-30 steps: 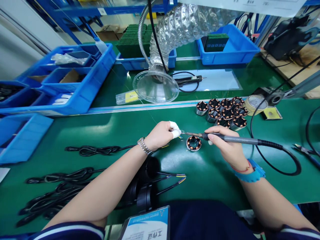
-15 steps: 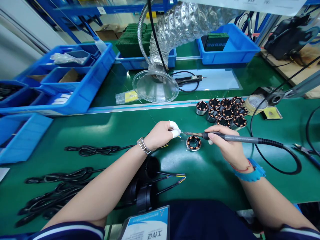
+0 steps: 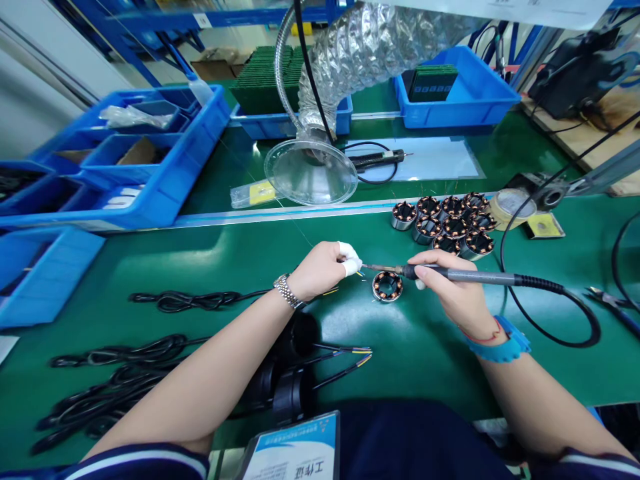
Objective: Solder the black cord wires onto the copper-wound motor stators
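My right hand (image 3: 453,287) is closed around the grey handle of a soldering iron (image 3: 480,275), its tip pointing left. My left hand (image 3: 330,267), with white covers on the fingertips, is closed in a pinch on a thin wire (image 3: 359,273) right at the iron's tip. A short yellow end shows below those fingers; the exact contact is too small to make out. Just under the iron, a ring-shaped motor stator (image 3: 387,287) with copper windings lies on the green mat. A black cable (image 3: 200,300) runs toward my left wrist, with yellow wire ends (image 3: 331,291) beneath the hand.
Several stators (image 3: 454,227) stand grouped at the right, beside a tape roll (image 3: 513,205). A fume-extraction funnel (image 3: 311,173) hangs ahead of my hands. Coiled black cables (image 3: 120,380) and black round housings (image 3: 293,393) lie near my left forearm. Pliers (image 3: 613,303) lie far right.
Almost nothing differs. The soldering iron and my right hand have shifted very slightly; my left hand keeps its pinch in the same place.
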Action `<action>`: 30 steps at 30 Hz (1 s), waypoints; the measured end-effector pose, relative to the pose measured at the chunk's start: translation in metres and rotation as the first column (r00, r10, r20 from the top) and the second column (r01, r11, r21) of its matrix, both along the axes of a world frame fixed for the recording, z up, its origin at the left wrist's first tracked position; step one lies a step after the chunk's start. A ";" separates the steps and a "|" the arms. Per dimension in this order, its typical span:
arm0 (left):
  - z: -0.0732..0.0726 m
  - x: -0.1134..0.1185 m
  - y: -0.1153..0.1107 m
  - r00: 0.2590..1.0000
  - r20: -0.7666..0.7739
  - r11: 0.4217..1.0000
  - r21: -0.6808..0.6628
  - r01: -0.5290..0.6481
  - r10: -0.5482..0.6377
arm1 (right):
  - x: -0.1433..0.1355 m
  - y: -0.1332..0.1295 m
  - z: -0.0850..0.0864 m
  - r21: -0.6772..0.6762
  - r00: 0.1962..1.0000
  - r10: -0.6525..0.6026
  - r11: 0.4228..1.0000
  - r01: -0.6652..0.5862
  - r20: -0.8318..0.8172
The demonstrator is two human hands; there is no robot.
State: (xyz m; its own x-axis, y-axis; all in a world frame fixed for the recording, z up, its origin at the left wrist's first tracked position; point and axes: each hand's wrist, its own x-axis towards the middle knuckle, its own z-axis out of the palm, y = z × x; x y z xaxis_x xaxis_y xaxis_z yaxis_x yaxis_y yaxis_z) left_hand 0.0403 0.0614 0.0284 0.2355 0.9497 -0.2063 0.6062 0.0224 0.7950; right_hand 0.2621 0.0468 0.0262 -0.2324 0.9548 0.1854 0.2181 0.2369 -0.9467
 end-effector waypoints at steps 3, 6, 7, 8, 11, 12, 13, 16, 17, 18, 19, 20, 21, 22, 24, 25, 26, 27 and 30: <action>0.000 0.000 -0.001 1.000 0.000 1.000 -0.001 -0.004 0.004 | 0.002 0.000 0.000 -0.033 1.000 -0.002 0.999 0.001 -0.019; -0.001 0.001 -0.001 1.000 0.004 1.000 0.001 -0.003 0.003 | 0.002 0.000 0.000 -0.044 0.999 -0.006 0.999 0.005 -0.031; -0.001 0.001 -0.001 1.000 0.004 1.000 0.002 -0.003 0.003 | 0.002 0.000 -0.001 -0.044 0.999 -0.006 0.999 0.004 -0.033; -0.001 0.000 -0.001 1.000 0.004 1.000 0.002 -0.001 0.001 | 0.001 0.000 -0.001 -0.043 0.999 -0.004 0.999 0.002 -0.034; 0.000 0.000 0.000 1.000 0.008 1.000 -0.002 0.000 0.000 | 0.000 0.000 -0.001 -0.042 0.999 0.005 0.999 -0.007 -0.032; 0.000 0.000 0.000 1.000 0.010 1.000 -0.004 -0.002 0.002 | 0.000 0.000 -0.001 -0.042 1.000 0.007 0.999 -0.009 -0.030; -0.001 0.000 0.000 1.000 0.013 1.000 -0.006 -0.003 0.003 | 0.000 0.000 -0.001 -0.041 1.000 0.008 0.999 -0.009 -0.030; -0.001 0.000 -0.001 1.000 0.015 1.000 -0.007 -0.001 0.001 | 0.003 0.001 -0.001 -0.039 0.999 -0.007 0.999 0.006 -0.031; -0.001 0.000 -0.001 1.000 0.013 1.000 -0.007 0.000 0.000 | 0.004 0.001 -0.002 -0.040 0.999 -0.016 0.999 0.014 -0.034; -0.001 0.000 -0.001 1.000 0.012 1.000 -0.008 -0.001 0.001 | 0.005 0.001 -0.002 -0.041 0.999 -0.025 0.999 0.023 -0.037; -0.001 0.000 -0.001 1.000 0.011 1.000 -0.008 -0.003 0.003 | 0.006 0.001 -0.002 -0.042 0.999 -0.032 0.999 0.030 -0.040; -0.001 0.000 -0.001 1.000 0.010 1.000 -0.009 -0.005 0.005 | 0.007 0.001 -0.002 -0.041 0.998 -0.037 0.999 0.036 -0.044; 0.000 0.000 -0.001 1.000 0.010 1.000 -0.010 -0.005 0.005 | 0.007 0.001 -0.002 -0.037 0.998 -0.041 0.999 0.039 -0.046; 0.000 0.000 -0.001 1.000 0.011 1.000 -0.011 -0.006 0.006 | 0.007 0.001 -0.002 -0.027 0.998 -0.045 0.999 0.044 -0.043; 0.000 0.001 -0.001 1.000 0.012 1.000 -0.017 -0.007 0.007 | 0.006 0.000 0.000 0.018 0.998 -0.065 0.998 0.066 -0.008; 0.000 0.001 -0.001 1.000 0.012 1.000 -0.020 -0.009 0.009 | 0.005 0.000 0.002 0.058 0.996 -0.083 0.995 0.081 0.024; 0.000 0.001 -0.001 1.000 0.013 1.000 -0.021 -0.011 0.011 | 0.004 -0.001 0.003 0.103 0.993 -0.104 0.990 0.098 0.060; 0.000 0.001 -0.001 1.000 0.012 1.000 -0.021 -0.012 0.012 | 0.003 -0.002 0.005 0.149 0.988 -0.127 0.983 0.112 0.093; 0.000 0.000 -0.001 1.000 0.006 1.000 -0.014 -0.010 0.010 | 0.001 -0.004 0.008 0.235 0.975 -0.169 0.963 0.132 0.144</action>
